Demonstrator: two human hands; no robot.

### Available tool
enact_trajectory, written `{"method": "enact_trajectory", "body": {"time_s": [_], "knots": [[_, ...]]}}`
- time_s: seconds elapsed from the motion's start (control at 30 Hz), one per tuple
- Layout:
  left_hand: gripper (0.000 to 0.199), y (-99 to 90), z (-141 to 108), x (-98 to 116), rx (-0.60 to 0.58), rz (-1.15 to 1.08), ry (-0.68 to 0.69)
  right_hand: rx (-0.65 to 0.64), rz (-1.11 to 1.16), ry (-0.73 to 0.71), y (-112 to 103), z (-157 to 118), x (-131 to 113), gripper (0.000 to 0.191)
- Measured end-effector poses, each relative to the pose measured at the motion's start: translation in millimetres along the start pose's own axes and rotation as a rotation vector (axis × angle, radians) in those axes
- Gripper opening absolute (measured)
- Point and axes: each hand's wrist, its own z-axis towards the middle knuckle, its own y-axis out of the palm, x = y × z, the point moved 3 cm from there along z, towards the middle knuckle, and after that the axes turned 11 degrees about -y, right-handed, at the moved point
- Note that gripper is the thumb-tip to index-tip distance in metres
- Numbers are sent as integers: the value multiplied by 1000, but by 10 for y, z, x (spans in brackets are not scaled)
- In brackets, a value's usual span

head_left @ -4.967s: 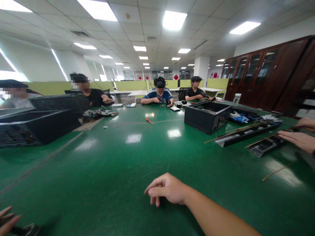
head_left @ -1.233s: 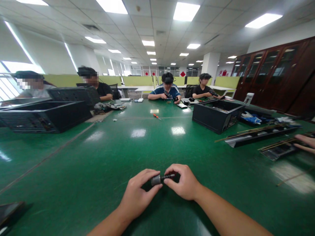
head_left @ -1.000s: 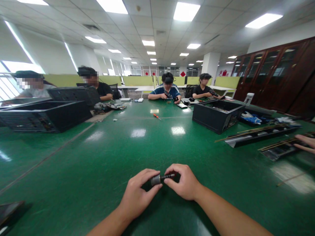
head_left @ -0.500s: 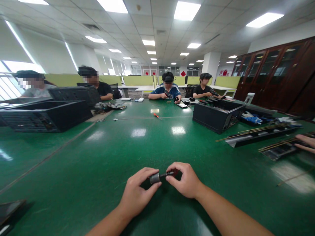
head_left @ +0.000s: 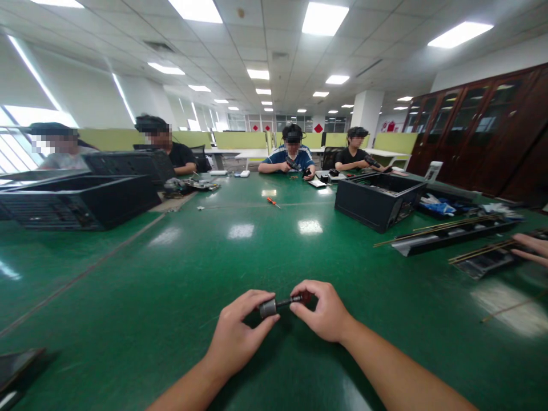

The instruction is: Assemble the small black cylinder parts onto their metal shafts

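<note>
Between my two hands, just above the table, I hold a small grey metal cylinder with a dark rod out of its right end. The thumb and fingers of my left hand pinch the cylinder from its left side. My right hand is closed round the rod's right end, where a dark red part shows inside the curl of the fingers. The rod lies nearly level, its right end slightly higher. What kind of part it is, I cannot make out. My fingertips hide some of both ends.
The green table stretches ahead. An orange-handled screwdriver lies farther off. Black computer cases stand at left and right. Thin rods and a metal channel lie right, near another person's hand. Several people sit across the table.
Both hands and the held part have shifted very slightly upward. More of the dark red part shows at my right hand. Both grips stay the same.
</note>
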Motion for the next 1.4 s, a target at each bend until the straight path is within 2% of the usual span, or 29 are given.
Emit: {"method": "enact_trajectory", "body": {"time_s": [0.9, 1.07, 1.23, 1.4], "knots": [[26, -1, 5, -67, 7, 10, -54, 30, -20, 19, -20, 7, 35, 10], [28, 0, 15, -139, -12, -7, -195, 76, 0, 65, -38, 14, 46, 12], [36, 31, 62, -226, -55, -165, -353, 125, 56, 150, -48, 35, 115, 15], [44, 34, 112, -364, 11, -321, -494, 117, 124, 205, -11, 37, 177, 21]]}}
